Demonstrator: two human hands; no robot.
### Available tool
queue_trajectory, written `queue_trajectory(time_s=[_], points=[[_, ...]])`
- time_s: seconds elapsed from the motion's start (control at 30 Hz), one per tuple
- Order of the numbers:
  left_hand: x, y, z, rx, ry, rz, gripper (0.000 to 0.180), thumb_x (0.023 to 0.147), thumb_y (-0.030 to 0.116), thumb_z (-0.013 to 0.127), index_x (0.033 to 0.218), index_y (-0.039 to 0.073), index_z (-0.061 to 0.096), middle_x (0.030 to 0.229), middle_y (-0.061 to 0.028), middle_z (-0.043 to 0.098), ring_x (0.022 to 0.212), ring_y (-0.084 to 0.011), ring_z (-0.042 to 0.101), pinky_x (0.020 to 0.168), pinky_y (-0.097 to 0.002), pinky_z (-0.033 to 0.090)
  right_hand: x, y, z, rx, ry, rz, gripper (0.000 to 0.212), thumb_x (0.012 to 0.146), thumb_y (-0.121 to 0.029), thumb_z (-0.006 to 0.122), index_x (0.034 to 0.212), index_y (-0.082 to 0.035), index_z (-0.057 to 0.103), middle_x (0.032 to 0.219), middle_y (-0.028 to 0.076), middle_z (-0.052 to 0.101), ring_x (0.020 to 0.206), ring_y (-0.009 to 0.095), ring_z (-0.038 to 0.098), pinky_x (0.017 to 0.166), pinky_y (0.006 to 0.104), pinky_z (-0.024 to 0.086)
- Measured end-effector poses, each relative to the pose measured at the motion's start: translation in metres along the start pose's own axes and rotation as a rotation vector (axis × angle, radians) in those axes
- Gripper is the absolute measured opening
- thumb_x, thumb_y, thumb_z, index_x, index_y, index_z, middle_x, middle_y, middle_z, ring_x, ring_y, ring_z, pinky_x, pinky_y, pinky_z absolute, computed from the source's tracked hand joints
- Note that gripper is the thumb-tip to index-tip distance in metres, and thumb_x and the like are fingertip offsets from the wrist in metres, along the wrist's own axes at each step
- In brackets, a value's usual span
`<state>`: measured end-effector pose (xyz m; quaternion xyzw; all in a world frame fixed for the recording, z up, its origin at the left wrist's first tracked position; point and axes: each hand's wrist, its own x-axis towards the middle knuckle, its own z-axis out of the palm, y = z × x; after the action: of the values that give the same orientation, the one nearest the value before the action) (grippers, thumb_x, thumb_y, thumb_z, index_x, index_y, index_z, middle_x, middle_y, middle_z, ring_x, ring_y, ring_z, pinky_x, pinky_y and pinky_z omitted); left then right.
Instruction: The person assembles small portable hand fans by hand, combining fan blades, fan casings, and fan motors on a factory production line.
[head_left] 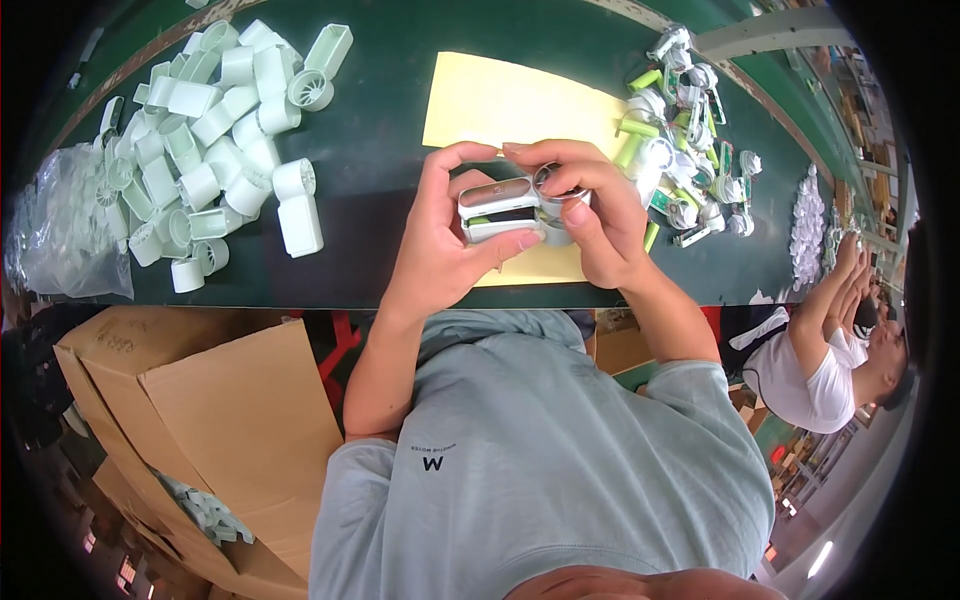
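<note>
Held in fingers of left hand (438, 232) and right hand (614, 218): one casing (495, 199), gaping, apparently part-assembled. Remaining on desk (372, 180): shells (225, 158), heaped left; fan units (690, 135), heaped right.

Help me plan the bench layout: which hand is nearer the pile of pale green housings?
Left. The left hand is right of the housings, across some dark table; the right hand is farther right, beyond the held device.

Two bare forearms (387, 355) angled inward as the left hand (432, 240) and right hand (612, 225) faced each other, fingers (585, 178) curled, thumbs (575, 214) nearest the body, uppermost fingertips (510, 149) nearly meeting.
</note>
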<state>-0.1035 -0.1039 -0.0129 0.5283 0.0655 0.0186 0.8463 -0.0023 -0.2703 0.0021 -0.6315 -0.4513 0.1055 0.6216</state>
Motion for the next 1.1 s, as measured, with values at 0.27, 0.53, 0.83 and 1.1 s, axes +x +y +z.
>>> queue_trajectory(time_s=[0.27,0.53,0.83,1.1], points=[[0.0018,0.0033,-0.0035,-0.018,-0.035,-0.032,0.067,0.078,0.002,0.083,0.133,0.001,0.045,0.101,-0.0095,0.067,0.093,-0.0137,0.066,0.075,-0.0257,0.053,0.0001,-0.0031,0.0032,0.036,0.019,-0.042,0.020,0.103,-0.015,0.046,0.108,0.003,0.056,0.122,0.025,0.060,0.119,0.038,0.061,0.096,0.0426,0.051],[0.0027,-0.0012,-0.0018,0.083,-0.025,0.092,0.068,0.076,0.005,0.085,0.132,0.001,0.047,0.102,-0.0104,0.068,0.097,-0.0154,0.067,0.082,-0.0283,0.054,-0.0030,0.0014,0.0054,0.019,0.065,-0.064,0.020,0.104,-0.016,0.046,0.109,0.002,0.054,0.123,0.026,0.059,0.119,0.040,0.060,0.096,0.0445,0.051],[0.0018,-0.0034,-0.0034,0.151,-0.017,0.114,0.065,0.076,0.007,0.086,0.130,0.002,0.050,0.100,-0.0120,0.071,0.096,-0.0167,0.069,0.082,-0.0288,0.054,-0.0021,0.0001,-0.0012,-0.070,-0.038,-0.094,0.020,0.102,-0.014,0.049,0.108,0.004,0.057,0.122,0.026,0.060,0.119,0.042,0.060,0.098,0.0474,0.051],[0.0034,0.0044,0.0004,0.284,-0.020,0.112,0.064,0.075,0.010,0.086,0.128,0.003,0.052,0.095,-0.0114,0.072,0.090,-0.0170,0.070,0.078,-0.0284,0.055,-0.0056,-0.0030,0.0044,0.006,0.080,-0.066,0.020,0.101,-0.011,0.049,0.106,0.005,0.058,0.113,0.024,0.062,0.116,0.043,0.061,0.098,0.0490,0.051]])
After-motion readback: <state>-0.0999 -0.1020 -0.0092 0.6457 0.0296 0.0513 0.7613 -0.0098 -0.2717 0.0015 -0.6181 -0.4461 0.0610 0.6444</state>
